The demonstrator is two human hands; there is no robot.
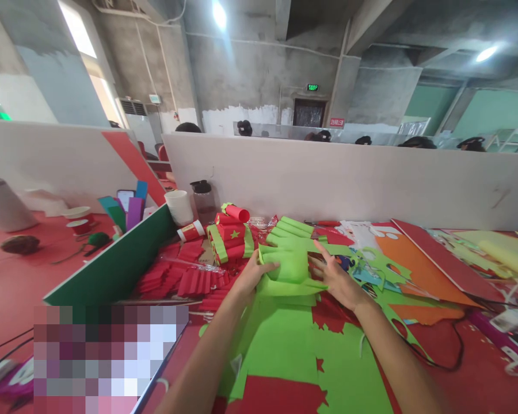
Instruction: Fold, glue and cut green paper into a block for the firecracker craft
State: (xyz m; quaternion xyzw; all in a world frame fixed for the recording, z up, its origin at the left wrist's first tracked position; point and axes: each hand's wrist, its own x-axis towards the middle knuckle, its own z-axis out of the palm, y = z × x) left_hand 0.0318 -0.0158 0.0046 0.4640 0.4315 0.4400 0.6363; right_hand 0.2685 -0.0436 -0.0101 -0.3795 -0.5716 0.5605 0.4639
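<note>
My left hand (pixel 254 275) grips the left side of a bright green sheet of paper (pixel 291 265), thumb on top; the sheet is bent into a curve. At its right edge is my right hand (pixel 337 282), fingers apart. Some of those fingertips are behind or against the paper, and I cannot tell whether they press it. Below lie flat green sheets (pixel 280 339) and red paper (pixel 285 394) with jagged cut edges. Just beyond my hands rest several rolled green tubes (pixel 291 227). A pile of red rolls with green bands and a star (pixel 231 234) stands to the left.
A green board (pixel 112 259) stands upright at left. Stacked white cups (pixel 179 207) and a dark-lidded bottle (pixel 202 198) stand behind. Folded red paper strips (pixel 194 282) lie left of my hands. Orange sheets (pixel 397 253), scissors (pixel 414 286) and a black cable (pixel 460 345) are at right.
</note>
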